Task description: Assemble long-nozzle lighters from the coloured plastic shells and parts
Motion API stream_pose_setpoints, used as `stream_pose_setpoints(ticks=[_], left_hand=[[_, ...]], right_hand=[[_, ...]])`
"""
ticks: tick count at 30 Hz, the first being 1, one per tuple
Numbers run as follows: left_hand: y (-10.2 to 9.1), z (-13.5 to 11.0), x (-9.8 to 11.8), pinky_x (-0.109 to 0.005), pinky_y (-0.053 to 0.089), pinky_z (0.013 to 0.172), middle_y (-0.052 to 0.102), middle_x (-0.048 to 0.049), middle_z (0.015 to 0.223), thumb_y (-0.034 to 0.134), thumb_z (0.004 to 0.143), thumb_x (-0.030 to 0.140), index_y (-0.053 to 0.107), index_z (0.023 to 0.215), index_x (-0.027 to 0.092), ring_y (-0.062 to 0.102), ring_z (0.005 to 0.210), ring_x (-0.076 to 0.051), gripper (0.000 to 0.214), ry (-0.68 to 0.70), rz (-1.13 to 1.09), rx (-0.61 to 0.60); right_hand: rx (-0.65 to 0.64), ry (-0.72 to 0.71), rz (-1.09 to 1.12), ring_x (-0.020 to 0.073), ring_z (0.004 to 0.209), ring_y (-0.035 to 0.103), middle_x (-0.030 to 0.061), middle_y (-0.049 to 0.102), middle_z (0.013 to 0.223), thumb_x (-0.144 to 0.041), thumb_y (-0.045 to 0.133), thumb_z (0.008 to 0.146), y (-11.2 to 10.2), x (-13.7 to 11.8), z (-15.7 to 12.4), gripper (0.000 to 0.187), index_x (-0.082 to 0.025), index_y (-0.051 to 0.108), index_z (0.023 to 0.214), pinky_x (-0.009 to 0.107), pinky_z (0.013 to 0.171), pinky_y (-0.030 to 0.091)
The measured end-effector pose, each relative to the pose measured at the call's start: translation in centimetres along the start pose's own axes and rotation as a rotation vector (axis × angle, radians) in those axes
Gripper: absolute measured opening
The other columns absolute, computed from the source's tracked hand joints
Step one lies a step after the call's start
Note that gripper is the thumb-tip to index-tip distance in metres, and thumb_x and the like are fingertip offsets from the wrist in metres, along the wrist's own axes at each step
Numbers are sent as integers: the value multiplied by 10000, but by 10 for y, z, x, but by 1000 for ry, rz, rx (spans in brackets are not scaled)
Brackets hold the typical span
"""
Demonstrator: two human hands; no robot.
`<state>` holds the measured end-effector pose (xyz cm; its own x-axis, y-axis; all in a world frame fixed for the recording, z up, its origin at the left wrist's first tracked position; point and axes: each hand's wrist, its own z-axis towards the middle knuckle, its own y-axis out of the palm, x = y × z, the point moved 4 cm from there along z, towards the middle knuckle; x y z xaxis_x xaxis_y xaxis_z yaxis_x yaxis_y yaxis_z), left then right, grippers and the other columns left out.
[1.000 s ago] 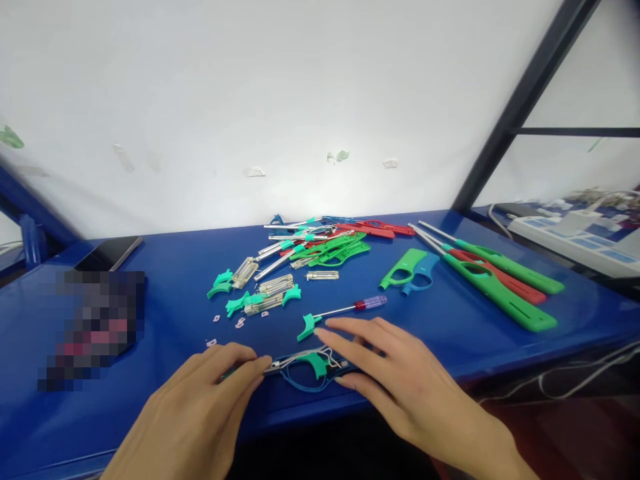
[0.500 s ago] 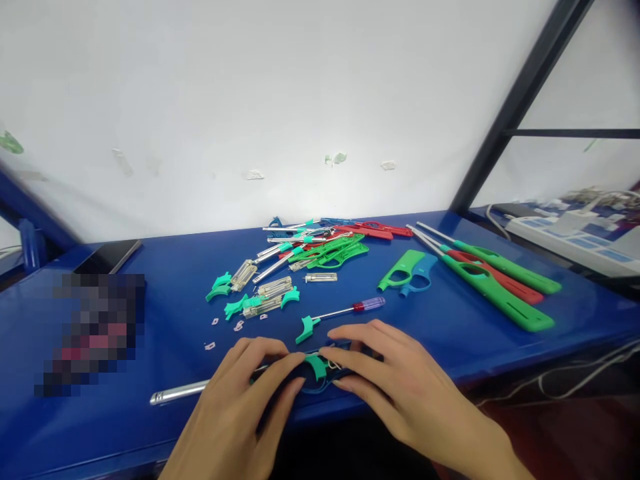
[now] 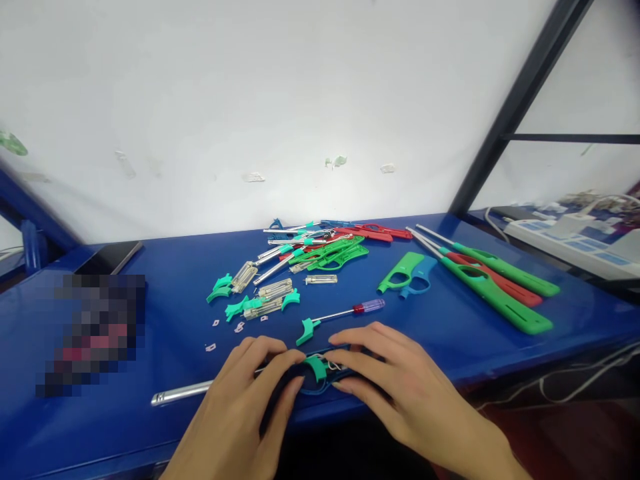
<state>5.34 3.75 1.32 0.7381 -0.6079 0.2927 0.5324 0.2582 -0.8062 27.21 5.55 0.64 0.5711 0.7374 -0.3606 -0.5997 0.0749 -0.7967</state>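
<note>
At the table's front edge lies a lighter with a long metal tube (image 3: 183,393), a blue shell half and a teal trigger (image 3: 317,367). My left hand (image 3: 245,393) closes over it where the tube meets the shell, its fingers around the part left of the trigger. On the other side, my right hand (image 3: 395,380) grips the shell's right part, fingertips near white wires (image 3: 335,365). The palms hide much of the lighter. Just beyond sits a screwdriver (image 3: 367,306), its tip by a loose teal trigger (image 3: 307,331).
Several clear fuel tanks (image 3: 321,279) and teal triggers lie behind my left hand. Further back is a pile of tubes and green shells (image 3: 333,253). Whole lighters (image 3: 505,297) lie at right, beside green and blue shell pieces (image 3: 407,267). A power strip (image 3: 575,243) stands far right.
Almost nothing differs. My right fingertips have shifted very slightly by the wires, and both hands stay on the lighter.
</note>
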Motion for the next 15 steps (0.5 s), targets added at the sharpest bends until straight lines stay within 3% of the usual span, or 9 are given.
stream_pose_setpoints(ticks=[9, 15], left_hand=[[6, -3, -1, -408, 594, 903, 645, -81, 1165, 530, 1047, 153, 602, 1333, 243, 641, 1018, -230, 309, 28, 89, -24], [3, -3, 1, -373, 568, 914, 669, -72, 1129, 544, 1032, 116, 633, 1312, 225, 638, 1037, -221, 314, 94, 126, 65]], right_hand=[[-27, 9, -10, 269, 1146, 693, 30, 725, 1303, -289, 572, 1094, 0, 0, 1, 252, -303, 668, 1327, 480, 1032, 579], [29, 14, 9, 262, 1160, 703, 36, 722, 1313, -311, 608, 1080, 3, 3, -1, 351, -324, 588, 1430, 484, 1062, 565]])
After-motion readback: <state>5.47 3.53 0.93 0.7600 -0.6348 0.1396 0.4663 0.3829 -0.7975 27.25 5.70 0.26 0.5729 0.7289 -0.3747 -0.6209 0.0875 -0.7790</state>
